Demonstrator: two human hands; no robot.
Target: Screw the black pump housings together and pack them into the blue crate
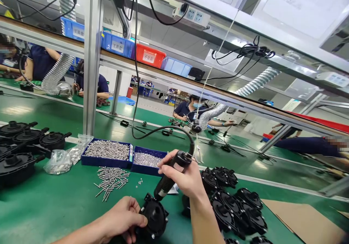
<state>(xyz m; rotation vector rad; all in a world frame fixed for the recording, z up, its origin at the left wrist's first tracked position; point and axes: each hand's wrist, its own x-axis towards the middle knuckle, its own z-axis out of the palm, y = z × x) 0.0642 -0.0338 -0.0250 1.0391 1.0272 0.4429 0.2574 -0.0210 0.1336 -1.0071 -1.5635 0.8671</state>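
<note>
My left hand (124,218) grips a round black pump housing (156,218) by its left side, thumb on the top face. Silver screw heads show around the housing's rim. My right hand (188,177) is wrapped round a black electric screwdriver (170,177), held at a slant. Its tip reaches down to the housing's upper edge; the bit end is hard to make out. Beyond my left hand lies a loose pile of long screws (112,180) on the green mat. A few small nuts (139,182) lie to the right of that pile.
Blue trays hold screws (107,150) and small nuts (147,159). Black housings stand at left (16,164) and right (231,207). A plastic bag (58,162) and cardboard (302,218) lie nearby. The screwdriver's cable (136,73) hangs from above. Co-workers sit across the bench.
</note>
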